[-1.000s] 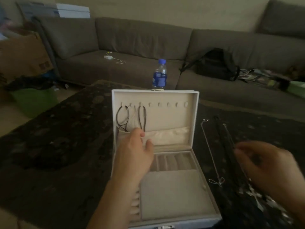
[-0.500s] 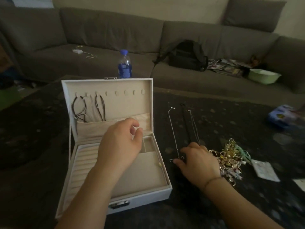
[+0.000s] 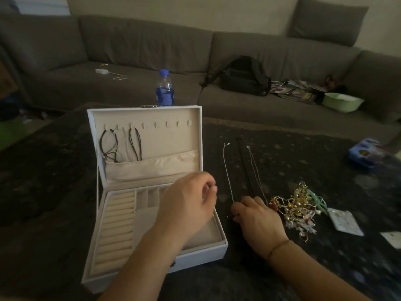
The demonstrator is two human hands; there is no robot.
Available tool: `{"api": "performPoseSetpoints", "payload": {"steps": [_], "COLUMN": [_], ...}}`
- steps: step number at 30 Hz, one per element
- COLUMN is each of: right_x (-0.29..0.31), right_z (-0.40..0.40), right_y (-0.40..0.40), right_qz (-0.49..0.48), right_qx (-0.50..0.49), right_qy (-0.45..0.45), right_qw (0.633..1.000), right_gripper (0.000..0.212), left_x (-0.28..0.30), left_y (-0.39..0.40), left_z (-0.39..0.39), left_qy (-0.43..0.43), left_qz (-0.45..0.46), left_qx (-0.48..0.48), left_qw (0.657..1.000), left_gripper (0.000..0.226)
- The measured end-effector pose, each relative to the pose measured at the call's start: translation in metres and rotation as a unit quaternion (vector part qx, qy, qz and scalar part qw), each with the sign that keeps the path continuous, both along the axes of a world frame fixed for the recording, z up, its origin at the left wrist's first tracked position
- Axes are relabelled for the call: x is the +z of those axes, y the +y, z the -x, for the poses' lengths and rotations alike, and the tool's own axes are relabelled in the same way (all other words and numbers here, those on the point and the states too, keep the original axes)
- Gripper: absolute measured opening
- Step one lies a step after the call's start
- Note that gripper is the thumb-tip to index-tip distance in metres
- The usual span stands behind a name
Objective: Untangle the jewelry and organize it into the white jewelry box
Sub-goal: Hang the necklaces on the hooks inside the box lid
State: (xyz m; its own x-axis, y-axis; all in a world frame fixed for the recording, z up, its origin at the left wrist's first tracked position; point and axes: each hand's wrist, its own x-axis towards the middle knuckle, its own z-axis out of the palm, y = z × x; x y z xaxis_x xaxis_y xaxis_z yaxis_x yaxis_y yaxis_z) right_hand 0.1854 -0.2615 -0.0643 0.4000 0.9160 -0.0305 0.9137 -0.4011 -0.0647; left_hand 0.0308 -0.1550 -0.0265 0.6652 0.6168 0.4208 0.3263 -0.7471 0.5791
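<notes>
3 cords hung in white jewelry box (image 3: 201, 174) lid, tangled pile (image 3: 297, 207) left; right hand (image 3: 256, 216) prob. pinching silver chain (image 3: 227, 170), left hand (image 3: 188, 203) curled, contents unclear.

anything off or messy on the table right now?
Yes: a tangled heap of gold jewelry sits knotted on the dark table right of the white jewelry box, unsorted. Three necklaces lie straight beside it; the right hand is at their near ends. The box itself looks tidy.
</notes>
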Motion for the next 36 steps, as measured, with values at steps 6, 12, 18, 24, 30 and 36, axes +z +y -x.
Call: {"api": "performPoseSetpoints", "payload": {"steps": [6, 12, 18, 24, 30, 36], "right_x": [-0.002, -0.002, -0.004, 0.001, 0.003, 0.005], "right_z": [0.009, 0.01, 0.003, 0.001, 0.014, 0.023], "right_y": [-0.017, -0.046, -0.055, -0.051, -0.046, -0.052], "right_qz": [-0.01, -0.021, -0.045, -0.042, -0.019, -0.03], "right_qx": [0.006, 0.031, -0.006, -0.101, -0.13, -0.157], "right_qy": [0.034, 0.04, 0.129, 0.187, 0.154, 0.19], "right_qw": [0.999, 0.999, 0.991, 0.976, 0.979, 0.969], "right_gripper": [0.028, 0.019, 0.038, 0.04, 0.024, 0.017], "left_x": [-0.008, -0.011, -0.017, -0.012, -0.02, -0.026], "left_y": [-0.014, -0.032, -0.047, -0.028, -0.03, -0.027], "left_z": [-0.003, -0.011, -0.019, -0.014, -0.013, -0.013], "left_qy": [0.017, 0.062, 0.137, 0.026, 0.037, 0.033], "left_qz": [-0.027, -0.057, -0.107, -0.016, -0.036, -0.054], "left_qx": [-0.082, -0.179, -0.195, -0.033, -0.04, -0.063], "left_qw": [0.996, 0.98, 0.965, 0.999, 0.998, 0.996], "left_gripper": [0.018, 0.025, 0.035, 0.029, 0.024, 0.021]}}
